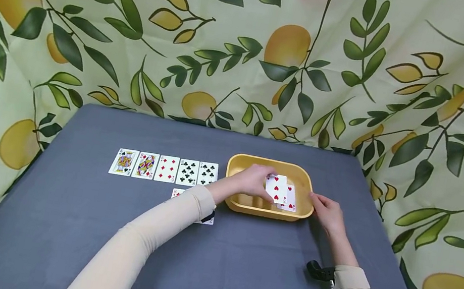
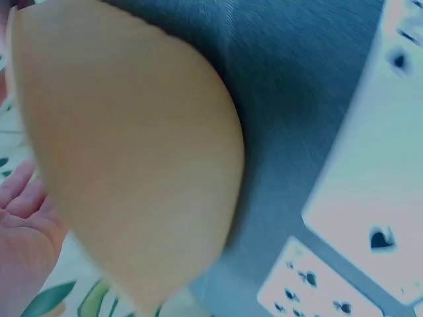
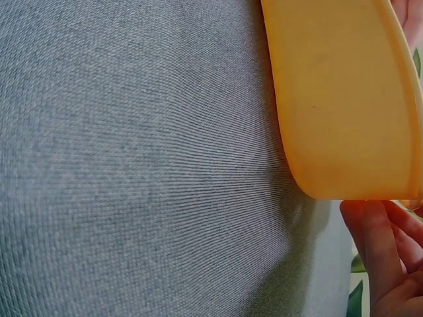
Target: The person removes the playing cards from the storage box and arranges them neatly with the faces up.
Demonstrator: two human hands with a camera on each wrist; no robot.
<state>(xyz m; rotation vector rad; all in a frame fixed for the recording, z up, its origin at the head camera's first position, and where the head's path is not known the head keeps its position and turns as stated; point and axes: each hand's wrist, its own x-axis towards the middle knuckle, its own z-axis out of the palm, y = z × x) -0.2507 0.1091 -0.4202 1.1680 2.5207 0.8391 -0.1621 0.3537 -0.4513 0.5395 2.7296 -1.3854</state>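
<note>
My left hand (image 1: 253, 181) reaches over the yellow plastic tray (image 1: 248, 210) and pinches a hearts playing card (image 1: 276, 189) at its left edge, thumb below and fingers above. A second red playing card (image 1: 291, 198) lies in the tray, partly covered by the held one. With thumb and fingertips my right hand (image 1: 329, 215) grips the tray's right end at the rim. In the right wrist view the fingers (image 3: 380, 244) meet the tray wall (image 3: 344, 112). The left wrist view shows the tray's outer wall (image 2: 145, 145) and part of the left hand (image 2: 26, 238).
Several face-up cards form a row left of the tray, from a king (image 1: 123, 162) to a black-suited card (image 1: 207, 174). Nearer cards (image 1: 178, 192) lie partly hidden under my left forearm. A grey cloth (image 1: 63, 218) covers the table; a leaf-patterned curtain (image 1: 231, 37) hangs behind.
</note>
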